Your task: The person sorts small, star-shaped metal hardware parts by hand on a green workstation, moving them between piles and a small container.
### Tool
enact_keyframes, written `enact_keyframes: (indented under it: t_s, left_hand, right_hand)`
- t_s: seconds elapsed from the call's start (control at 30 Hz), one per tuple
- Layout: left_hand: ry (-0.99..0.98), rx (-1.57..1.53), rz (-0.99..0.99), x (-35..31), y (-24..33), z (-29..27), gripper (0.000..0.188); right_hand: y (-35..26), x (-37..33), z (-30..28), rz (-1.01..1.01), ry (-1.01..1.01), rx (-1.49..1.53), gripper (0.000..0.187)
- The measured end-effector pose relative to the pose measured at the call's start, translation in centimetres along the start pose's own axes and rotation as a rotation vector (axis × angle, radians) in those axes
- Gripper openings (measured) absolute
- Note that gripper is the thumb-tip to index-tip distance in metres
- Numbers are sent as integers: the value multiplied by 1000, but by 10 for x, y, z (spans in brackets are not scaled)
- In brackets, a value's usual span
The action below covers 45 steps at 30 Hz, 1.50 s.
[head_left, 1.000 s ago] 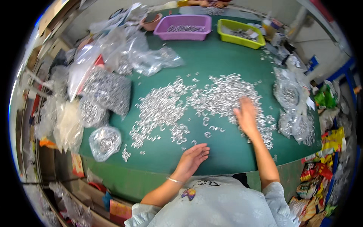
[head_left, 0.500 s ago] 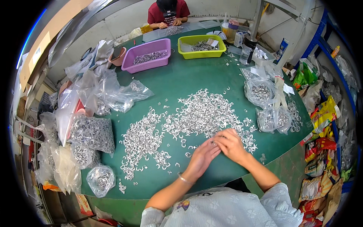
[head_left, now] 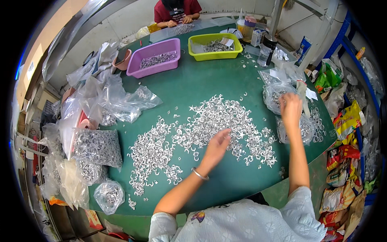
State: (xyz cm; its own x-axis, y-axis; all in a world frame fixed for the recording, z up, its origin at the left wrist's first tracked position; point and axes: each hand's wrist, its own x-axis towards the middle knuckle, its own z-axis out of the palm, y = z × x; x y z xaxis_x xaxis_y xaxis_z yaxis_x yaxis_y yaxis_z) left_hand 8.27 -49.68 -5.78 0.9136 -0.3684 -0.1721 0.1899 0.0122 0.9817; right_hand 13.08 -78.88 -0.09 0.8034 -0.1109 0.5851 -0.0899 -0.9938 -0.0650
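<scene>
"What's laid out?"

"Green table [head_left: 181, 85]; on it, near the middle, a loose heap of silvery pieces [head_left: 217, 115], with a clear bag [head_left: 271, 99] to its right."

"And the fingers?"

"My right hand [head_left: 292, 108] is at the bag, fingers bent, about half closed; I can't tell whether they pinch anything. My left hand [head_left: 216, 148] is over the heap's near side, fingers loosely curled, blurred; hold unclear."

"Handling?"

"My judgement: dip fingertips lightly, wrist high, so the thin bag wall doesn't drag."

"Materials?"

"Table flat, matte-looking. Bag crinkled, see-through plastic. Pieces shiny, metal-looking, many crescent-shaped, some star-like."
</scene>
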Motion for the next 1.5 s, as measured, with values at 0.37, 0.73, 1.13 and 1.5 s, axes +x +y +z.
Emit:
enact_keyframes:
  t_s: [0.37,0.73,1.13,1.5]
  left_hand:
    - [180,1330,405,43,-29,-29,50]
    - [8,1393,487,-31,-17,-40,44]
    - [-81,-783,-375,-38,-26,-36,28]
    - [-4,-728,-336,-41,-21,-29,26]
  right_hand:
    - [-93,-11,79,-204,-220,271,16]
    - [-106,-37,34,100,-507,902,6]
    - [-111,-7,98,-274,-400,641,20]
    - [-107,-2,100,-394,-455,506,18]
